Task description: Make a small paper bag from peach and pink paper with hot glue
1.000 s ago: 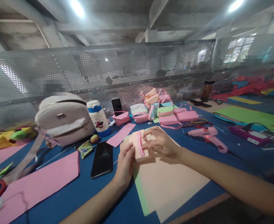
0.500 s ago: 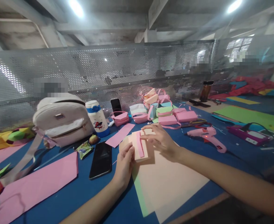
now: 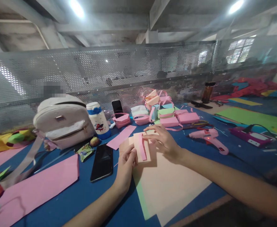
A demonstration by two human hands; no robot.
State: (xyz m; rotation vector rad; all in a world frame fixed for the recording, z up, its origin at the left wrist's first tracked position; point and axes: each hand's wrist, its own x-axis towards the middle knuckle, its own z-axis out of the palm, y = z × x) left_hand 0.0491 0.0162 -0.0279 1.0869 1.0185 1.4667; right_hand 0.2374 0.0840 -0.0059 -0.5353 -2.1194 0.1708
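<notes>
My left hand (image 3: 127,162) is closed on a small folded piece of peach paper (image 3: 138,148), thumb on the near face and the other fingers partly hidden. A narrow pink paper strip (image 3: 142,149) runs down the front of that piece, its lower end angled to the right. My right hand (image 3: 165,142) reaches in from the right with fingers stretched out and apart; one fingertip touches the strip's upper end. Beneath both hands lie large peach sheets (image 3: 173,186), with a green sheet (image 3: 142,198) showing along their left edge.
A pink glue gun (image 3: 209,138) with a lit red light lies at right, its cord trailing. Several small paper bags (image 3: 168,121) are piled behind my hands. To the left are a black phone (image 3: 102,162), a bottle (image 3: 99,123), a white backpack (image 3: 63,123) and pink paper (image 3: 44,186).
The folded peach piece has tilted slightly and shifted a little in my left hand. The strip's lower end has swung a bit to the right. My right hand stays nearly in place.
</notes>
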